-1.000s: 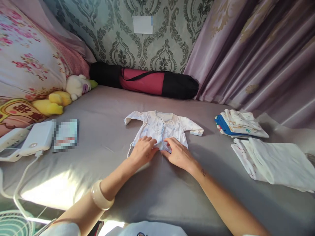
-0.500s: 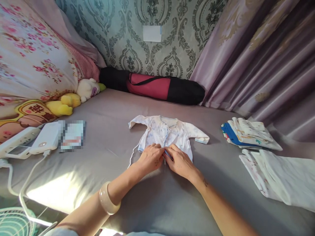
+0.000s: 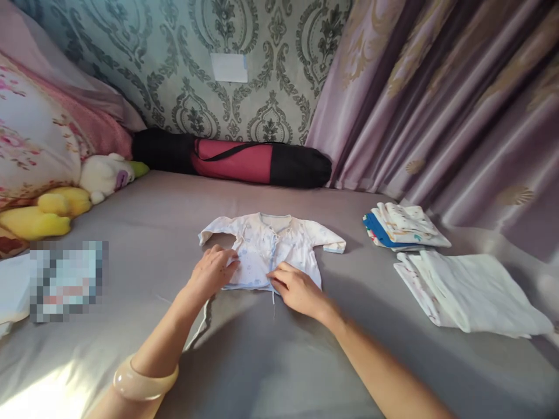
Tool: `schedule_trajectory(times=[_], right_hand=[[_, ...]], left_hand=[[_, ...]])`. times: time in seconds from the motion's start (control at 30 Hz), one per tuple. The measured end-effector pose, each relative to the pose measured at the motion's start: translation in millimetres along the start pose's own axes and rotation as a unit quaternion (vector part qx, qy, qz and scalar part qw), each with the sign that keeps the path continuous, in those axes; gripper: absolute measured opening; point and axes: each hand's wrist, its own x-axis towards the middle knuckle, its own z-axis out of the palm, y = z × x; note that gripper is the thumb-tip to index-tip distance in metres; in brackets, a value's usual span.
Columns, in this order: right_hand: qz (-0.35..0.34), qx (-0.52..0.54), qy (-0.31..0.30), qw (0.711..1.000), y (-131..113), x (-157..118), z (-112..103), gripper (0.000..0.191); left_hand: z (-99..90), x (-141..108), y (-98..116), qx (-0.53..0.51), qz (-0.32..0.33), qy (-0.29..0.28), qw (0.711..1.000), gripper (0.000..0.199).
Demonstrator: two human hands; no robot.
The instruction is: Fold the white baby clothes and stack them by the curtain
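A small white baby shirt (image 3: 255,250) with blue trim and front ties lies spread on the grey sheet, both sleeves out to the sides. My left hand (image 3: 213,269) rests on its lower left edge, fingers slightly curled and apart, holding nothing that I can see. At the middle of the hem, my right hand (image 3: 294,286) touches the blue-edged front opening with fingers pressed together. Whether cloth is pinched between them is hidden. A thin tie hangs below the hem beside that hand, and a white cord trails under my left wrist.
Folded clothes (image 3: 406,226) and a folded white cloth (image 3: 476,291) lie at the right. A black and red bag (image 3: 236,160) lies along the wall. Plush toys (image 3: 105,174) and a blurred-out packet (image 3: 70,279) are at the left.
My hands have moved apart: the left went to the shirt's left side, the right stayed near the middle hem. The hem now lies flatter. The view has turned to the right.
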Motion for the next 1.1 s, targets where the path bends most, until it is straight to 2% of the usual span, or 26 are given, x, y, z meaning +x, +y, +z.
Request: schedule_trajectory(times=[0.07,0.1,0.17,0.2,0.27,0.37,0.47,0.57,0.63,0.7,0.77,0.83,0.93,1.03,1.1], right_hand=[[0.055,0.033,0.029,0.998,14,6,-28,0.025],[0.105,0.017,0.078,0.991,24,8,-45,0.027],[0.219,-0.063,0.169,0.959,43,11,-79,0.027],[0.270,-0.100,0.191,0.939,51,11,-92,0.027],[0.309,-0.098,0.153,0.933,61,11,-108,0.028],[0.292,-0.054,0.058,0.953,61,12,-103,0.028],[0.288,-0.109,0.038,0.951,53,13,-84,0.035],[0.306,-0.148,0.034,0.940,49,14,-72,0.040],[0.302,-0.134,0.023,0.943,49,15,-70,0.036],[0.283,-0.110,0.015,0.953,47,17,-71,0.028],[0.252,-0.094,0.021,0.963,41,17,-73,0.022],[0.214,-0.079,0.031,0.973,31,16,-75,0.020],[0.162,-0.050,0.021,0.985,9,13,-73,0.017],[0.135,-0.038,-0.008,0.990,-13,8,-64,0.020],[0.121,-0.035,-0.037,0.991,-24,4,-56,0.024]], left_hand=[[-3.3,6,10,0.010,0.018,0.027,0.999,0.027],[-4.2,11,18,0.004,0.036,0.045,0.998,0.026],[-2.8,21,36,-0.026,0.088,0.069,0.993,0.025],[-0.5,27,46,-0.041,0.111,0.075,0.990,0.024],[5.8,39,66,-0.059,0.146,0.082,0.984,0.023],[15.0,52,90,-0.067,0.179,0.081,0.978,0.029],[18.1,53,97,-0.068,0.177,0.055,0.980,0.034],[14.7,45,88,-0.068,0.124,0.050,0.989,0.029],[11.3,38,79,-0.070,0.086,0.042,0.993,0.023],[9.9,32,72,-0.087,0.077,-0.005,0.993,0.018],[11.4,27,69,-0.114,0.098,-0.070,0.986,0.021],[14.4,22,70,-0.133,0.124,-0.111,0.977,0.027],[15.8,18,73,-0.146,0.126,-0.121,0.974,0.032],[11.6,20,73,-0.208,0.073,-0.138,0.966,0.032],[8.3,22,70,-0.276,0.018,-0.158,0.948,0.032]])
